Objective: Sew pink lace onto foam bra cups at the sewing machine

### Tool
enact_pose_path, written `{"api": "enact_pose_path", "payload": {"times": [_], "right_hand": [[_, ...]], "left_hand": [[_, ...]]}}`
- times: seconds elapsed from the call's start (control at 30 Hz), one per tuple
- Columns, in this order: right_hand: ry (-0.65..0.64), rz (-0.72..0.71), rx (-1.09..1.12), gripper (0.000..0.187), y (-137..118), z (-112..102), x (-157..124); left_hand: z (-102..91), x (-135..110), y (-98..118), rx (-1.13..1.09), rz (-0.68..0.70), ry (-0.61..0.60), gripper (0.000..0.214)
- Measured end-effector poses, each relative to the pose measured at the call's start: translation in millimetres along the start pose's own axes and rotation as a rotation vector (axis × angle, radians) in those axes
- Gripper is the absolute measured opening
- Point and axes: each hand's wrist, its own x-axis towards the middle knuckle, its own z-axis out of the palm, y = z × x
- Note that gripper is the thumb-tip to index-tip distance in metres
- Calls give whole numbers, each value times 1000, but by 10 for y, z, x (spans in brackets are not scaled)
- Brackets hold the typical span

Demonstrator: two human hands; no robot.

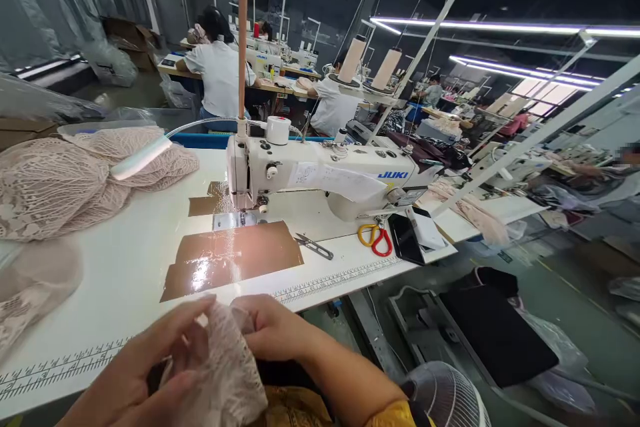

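Observation:
Both my hands grip a piece of pale pink lace fabric [227, 363] in front of my body, just off the table's front edge. My left hand [160, 360] pinches it from the left, its fingers bent around the cloth. At the upper right of the cloth, my right hand [273, 323] holds an edge between thumb and fingers. Beyond them stands a white JUKI sewing machine [320, 170], with its needle and presser foot [243, 219] over the metal plate. A shiny brown sheet [240, 253] covers the table before the needle.
Lace pieces [55, 180] are heaped at the left under a lit lamp [141, 157]. Thread snips [314, 246], red-and-yellow-handled scissors [376, 239] and a phone [405, 239] lie right of the needle. A fan [445, 397] stands low at the right. Other people sit at machines behind.

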Motion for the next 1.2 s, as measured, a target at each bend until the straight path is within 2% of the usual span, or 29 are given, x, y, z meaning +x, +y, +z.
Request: {"api": "enact_pose_path", "payload": {"times": [0.03,0.1,0.17,0.27,0.33,0.43,0.5,0.57,0.6,0.67,0.73,0.9,1.0,1.03,1.07,1.17,1.2], "right_hand": [[-63,45,118,40,63,20,31],[-106,83,274,41,141,48,70],[-83,92,321,39,149,42,80],[9,84,328,40,82,-37,52],[78,65,339,40,32,-97,32],[154,-5,319,42,2,-138,59],[201,-71,255,54,10,-137,110],[292,-137,114,68,21,-142,146],[346,-169,19,69,22,-155,148],[403,-213,-169,53,9,-209,117],[331,-227,-318,28,-16,-295,62],[114,-261,-372,58,-47,-398,-31],[139,-306,-551,77,-4,-316,0],[186,-321,-619,76,15,-286,26],[252,-328,-669,66,33,-262,56],[420,-296,-689,22,63,-244,140],[436,-284,-656,17,62,-253,160]], "left_hand": [[19,45,36,25,-4,23,61],[39,156,70,28,-26,37,61],[36,250,45,-76,-62,-78,60],[-2,310,-51,-262,-204,-336,57],[-23,312,-99,-344,-326,-412,54],[-2,335,-92,-440,-406,-335,49],[48,394,-44,-456,-376,-295,42],[104,475,9,-426,-323,-305,38],[128,515,29,-406,-296,-313,39],[163,577,48,-420,-244,-201,42],[183,608,43,-414,-188,-91,43],[218,613,21,-397,-127,70,44],[244,606,18,-429,-130,113,44],[252,602,18,-440,-130,116,43],[259,597,19,-450,-130,113,43],[272,571,22,-448,-128,81,47],[272,560,23,-441,-133,72,48]]}}
